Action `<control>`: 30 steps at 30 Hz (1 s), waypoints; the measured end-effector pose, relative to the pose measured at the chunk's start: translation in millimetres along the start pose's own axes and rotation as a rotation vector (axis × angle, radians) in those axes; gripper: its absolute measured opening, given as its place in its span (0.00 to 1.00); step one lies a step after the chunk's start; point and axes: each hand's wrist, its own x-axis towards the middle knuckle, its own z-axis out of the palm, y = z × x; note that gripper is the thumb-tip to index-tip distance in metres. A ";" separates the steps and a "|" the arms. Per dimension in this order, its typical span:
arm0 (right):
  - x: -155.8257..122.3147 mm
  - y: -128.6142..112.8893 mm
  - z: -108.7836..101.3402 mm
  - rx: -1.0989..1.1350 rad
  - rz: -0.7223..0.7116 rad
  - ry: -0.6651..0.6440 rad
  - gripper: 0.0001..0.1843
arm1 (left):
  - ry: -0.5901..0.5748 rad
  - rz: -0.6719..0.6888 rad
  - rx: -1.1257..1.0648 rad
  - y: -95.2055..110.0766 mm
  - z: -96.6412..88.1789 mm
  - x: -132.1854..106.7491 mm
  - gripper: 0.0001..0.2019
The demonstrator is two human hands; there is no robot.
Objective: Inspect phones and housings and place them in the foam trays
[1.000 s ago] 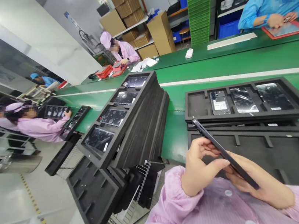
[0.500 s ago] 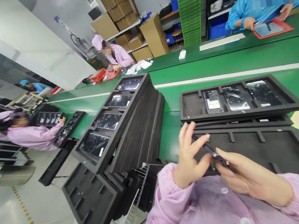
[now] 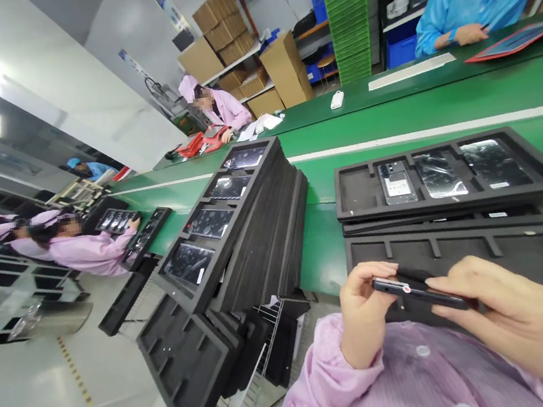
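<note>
Both my hands hold one dark phone (image 3: 418,291) edge-on, close to my chest. My left hand (image 3: 363,315) pinches its left end with fingers curled. My right hand (image 3: 506,312) grips its right end, fingers stretched along the edge. Under the phone lies an empty black foam tray (image 3: 516,256). Behind it, a stacked foam tray (image 3: 350,189) carries three phones (image 3: 436,175) and has one empty slot at the left.
A tall leaning stack of black foam trays (image 3: 255,232) with phones on top stands to my left, over a wire rack (image 3: 255,374). The green conveyor belt (image 3: 391,119) runs across. Co-workers in pink (image 3: 81,250) and blue (image 3: 456,9) work nearby. Cardboard boxes (image 3: 285,67) stand behind.
The phone has turned from steeply tilted to nearly level, edge toward me. My left hand went from spread fingers to a pinch on its end. The view shifted slightly.
</note>
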 end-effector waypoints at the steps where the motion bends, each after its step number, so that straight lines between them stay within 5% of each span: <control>1: -0.4 -2.2 -0.7 -0.031 -0.006 0.001 0.08 | -0.001 -0.031 -0.022 1.3 0.8 -0.8 0.05; 23: 0.2 -16.9 -0.3 -0.202 0.005 -0.051 0.19 | 0.044 -0.151 0.010 7.5 2.0 -1.9 0.09; 27: -4.4 -12.7 3.3 -0.310 -0.097 -0.019 0.16 | -0.027 -0.108 0.153 5.7 2.5 -5.6 0.23; 30: -15.7 -6.1 3.1 -0.267 -0.167 -0.072 0.10 | -0.144 0.049 0.253 3.6 1.0 -7.2 0.33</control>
